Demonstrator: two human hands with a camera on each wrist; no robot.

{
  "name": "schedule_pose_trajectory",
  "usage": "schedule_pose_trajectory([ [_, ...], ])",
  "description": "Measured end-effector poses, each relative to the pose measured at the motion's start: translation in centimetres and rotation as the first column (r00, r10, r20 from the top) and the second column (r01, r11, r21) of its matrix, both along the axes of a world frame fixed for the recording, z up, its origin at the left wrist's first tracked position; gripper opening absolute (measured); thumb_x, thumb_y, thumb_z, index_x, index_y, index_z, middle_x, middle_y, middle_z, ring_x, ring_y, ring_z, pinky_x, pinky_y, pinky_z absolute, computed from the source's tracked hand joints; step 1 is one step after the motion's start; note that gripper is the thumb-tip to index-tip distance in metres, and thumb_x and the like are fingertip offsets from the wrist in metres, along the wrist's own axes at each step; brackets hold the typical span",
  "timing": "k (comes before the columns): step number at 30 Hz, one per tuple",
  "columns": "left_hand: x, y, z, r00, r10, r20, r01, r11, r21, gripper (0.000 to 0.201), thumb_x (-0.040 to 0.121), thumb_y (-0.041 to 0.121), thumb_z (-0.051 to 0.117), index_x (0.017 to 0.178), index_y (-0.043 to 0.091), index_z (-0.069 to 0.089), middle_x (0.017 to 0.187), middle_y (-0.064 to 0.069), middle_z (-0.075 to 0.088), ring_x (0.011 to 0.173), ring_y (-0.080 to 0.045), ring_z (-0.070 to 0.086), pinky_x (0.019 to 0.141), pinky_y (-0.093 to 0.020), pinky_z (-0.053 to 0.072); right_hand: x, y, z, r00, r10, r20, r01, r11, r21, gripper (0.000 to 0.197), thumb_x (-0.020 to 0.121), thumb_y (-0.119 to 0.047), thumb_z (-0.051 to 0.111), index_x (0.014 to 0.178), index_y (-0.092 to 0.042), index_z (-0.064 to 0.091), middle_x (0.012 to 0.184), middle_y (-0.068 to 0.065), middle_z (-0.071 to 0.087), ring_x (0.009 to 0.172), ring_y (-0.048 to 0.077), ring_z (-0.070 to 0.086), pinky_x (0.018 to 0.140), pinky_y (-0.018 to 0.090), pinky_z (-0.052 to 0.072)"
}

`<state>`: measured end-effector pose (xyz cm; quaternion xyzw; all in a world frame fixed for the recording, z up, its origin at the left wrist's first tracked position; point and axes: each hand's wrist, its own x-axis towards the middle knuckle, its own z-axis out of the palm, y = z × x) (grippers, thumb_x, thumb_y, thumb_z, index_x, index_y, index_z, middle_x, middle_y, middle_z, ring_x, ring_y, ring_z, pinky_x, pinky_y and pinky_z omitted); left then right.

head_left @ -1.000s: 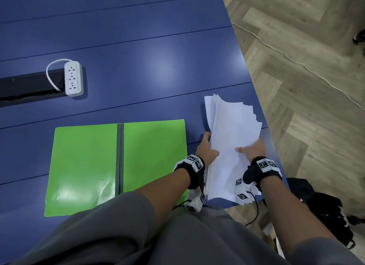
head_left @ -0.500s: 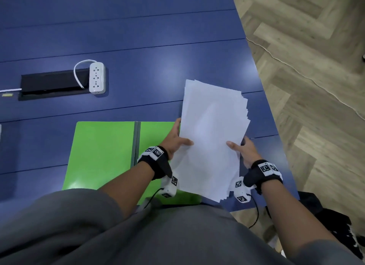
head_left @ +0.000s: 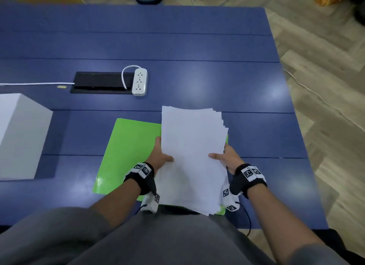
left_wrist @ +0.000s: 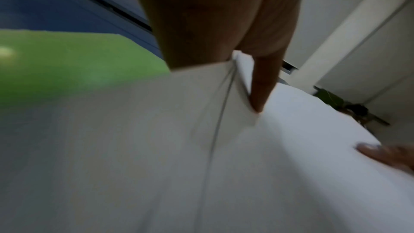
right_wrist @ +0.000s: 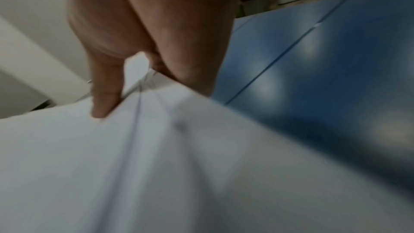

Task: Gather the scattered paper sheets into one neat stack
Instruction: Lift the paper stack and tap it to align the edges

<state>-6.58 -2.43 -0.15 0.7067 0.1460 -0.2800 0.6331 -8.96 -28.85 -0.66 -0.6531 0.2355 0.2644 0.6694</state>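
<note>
While held above the green folder (head_left: 128,146), paper stack (head_left: 191,146) between hands, left hand (head_left: 160,156) and right hand (head_left: 227,158) pinching its side edges.

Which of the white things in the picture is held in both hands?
The paper stack, gripped by the left hand and right hand; the white box and power strip lie untouched.

Blue table (head_left: 197,47) of long boards with thin seams. Lying flat near the front edge, an open green folder (head_left: 128,150). Farther back, a black recessed cable slot (head_left: 102,83), with a white power strip (head_left: 139,82) just beside its right end. At the left edge, a white box (head_left: 19,136).
</note>
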Motion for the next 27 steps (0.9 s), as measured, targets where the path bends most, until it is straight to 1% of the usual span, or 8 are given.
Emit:
schedule_pose_trajectory([
  [3,-0.4,1.9,-1.0,0.992,-0.117,-0.041,0.124,0.951,0.284,0.085,0.069,-0.009,0.06,0.138,0.015,0.018,0.1,-0.013,0.054,0.084,-0.029,0.056,0.07,-0.036,0.051,1.4,3.5,-0.2,0.973,0.22,-0.076,-0.232,0.88,-0.415,0.043,0.08,0.002,0.069,0.111,-0.011,0.042,0.098,0.012,0.061,0.07,0.031,0.064,0.058,0.042,0.057],
  [6,-0.7,3.9,-1.6,0.997,-0.078,-0.027,0.082,0.914,0.396,0.087,0.078,-0.007,0.053,0.148,0.017,0.007,0.109,-0.018,0.057,0.091,-0.034,0.059,0.073,-0.036,0.051,2.0,6.4,-0.8,0.971,0.237,-0.02,-0.208,0.807,-0.552,0.032,0.078,0.002,0.065,0.101,-0.011,0.049,0.096,0.017,0.064,0.067,0.027,0.059,0.064,0.044,0.057],
  [10,-0.3,5.4,-0.5,0.994,-0.076,0.081,0.044,0.94,0.338,0.077,0.076,-0.011,0.049,0.142,0.017,0.02,0.118,-0.016,0.06,0.092,-0.031,0.06,0.079,-0.035,0.049,1.7,8.4,-1.4,0.992,0.119,-0.045,-0.127,0.925,-0.359,0.04,0.078,-0.013,0.077,0.112,-0.004,0.057,0.105,0.01,0.065,0.086,0.024,0.063,0.074,0.033,0.053],
  [12,-0.5,6.0,0.3,0.986,-0.1,0.136,0.057,0.956,0.287,0.076,0.075,-0.014,0.048,0.14,0.018,0.024,0.122,-0.013,0.058,0.093,-0.026,0.059,0.079,-0.03,0.049,1.3,9.6,-1.2,0.999,0.048,-0.026,-0.054,0.954,-0.296,0.038,0.075,-0.005,0.078,0.109,0.002,0.064,0.111,0.015,0.068,0.092,0.026,0.066,0.082,0.037,0.054],
  [15,-0.5,7.0,1.8,0.967,-0.066,0.247,0.007,0.973,0.231,0.071,0.075,-0.016,0.048,0.13,0.024,0.029,0.112,-0.01,0.063,0.079,-0.019,0.062,0.066,-0.021,0.05,1.3,11.3,0.7,0.987,-0.1,0.128,0.134,0.946,-0.296,0.028,0.075,0.003,0.075,0.101,0.0,0.068,0.105,0.016,0.07,0.087,0.022,0.066,0.075,0.029,0.052],
  [21,0.5,6.8,7.8,0.818,0.272,0.508,-0.282,0.958,-0.058,0.053,0.084,-0.017,0.05,0.124,0.013,0.035,0.111,0.009,0.058,0.093,0.014,0.06,0.08,-0.004,0.044,3.0,13.1,9.2,0.796,-0.297,0.527,0.416,0.901,-0.121,0.017,0.081,0.001,0.071,0.096,-0.006,0.066,0.086,-0.009,0.068,0.07,-0.008,0.065,0.065,0.004,0.047],
  [24,1.5,6.9,10.4,0.756,0.314,0.574,-0.284,0.948,-0.144,0.057,0.083,-0.014,0.057,0.127,0.016,0.035,0.116,0.013,0.055,0.099,0.014,0.058,0.084,-0.003,0.043,3.2,12.7,11.7,0.709,-0.294,0.641,0.428,0.902,-0.059,0.016,0.08,0.001,0.072,0.094,-0.006,0.066,0.09,-0.006,0.069,0.076,-0.009,0.065,0.073,0.006,0.048],
  [27,2.6,9.0,10.8,0.777,0.228,0.587,-0.179,0.974,-0.141,0.063,0.072,-0.001,0.068,0.127,0.01,0.04,0.116,0.005,0.061,0.102,0.003,0.062,0.088,-0.013,0.049,3.0,11.2,12.1,0.718,-0.176,0.673,0.356,0.924,-0.138,0.024,0.076,0.007,0.073,0.084,-0.014,0.066,0.083,0.002,0.07,0.073,0.003,0.066,0.075,0.018,0.052],
])
